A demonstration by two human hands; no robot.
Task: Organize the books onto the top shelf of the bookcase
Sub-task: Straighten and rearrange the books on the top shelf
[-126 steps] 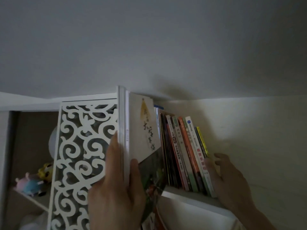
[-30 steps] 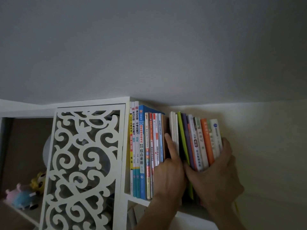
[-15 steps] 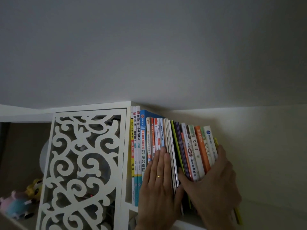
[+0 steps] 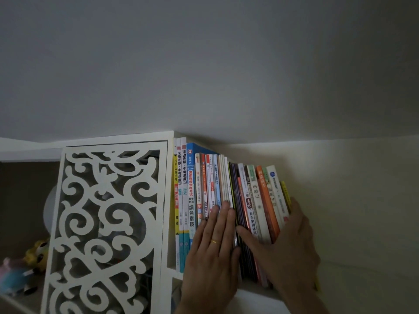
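A row of upright books [image 4: 226, 189] stands on the top shelf [image 4: 256, 291] of the white bookcase, right of its carved panel. Tall yellow, white and blue spines are at the left, thin ones in the middle, orange and white ones at the right, leaning slightly. My left hand [image 4: 213, 252], with a ring, lies flat with straight fingers against the middle spines. My right hand [image 4: 283, 243] covers the lower right spines, thumb stretched left across them and fingers against the outer yellow book [image 4: 285, 196].
A white carved scroll panel [image 4: 106, 223] fronts the bookcase at left. Soft toys [image 4: 25, 268] sit in the open compartment at far left. The wall [image 4: 351, 200] runs right of the books, and the ceiling is close above.
The books went from a loose, gapped row to a closed one. My left hand moved from between the books to flat on the spines; both hands stay pressed there.
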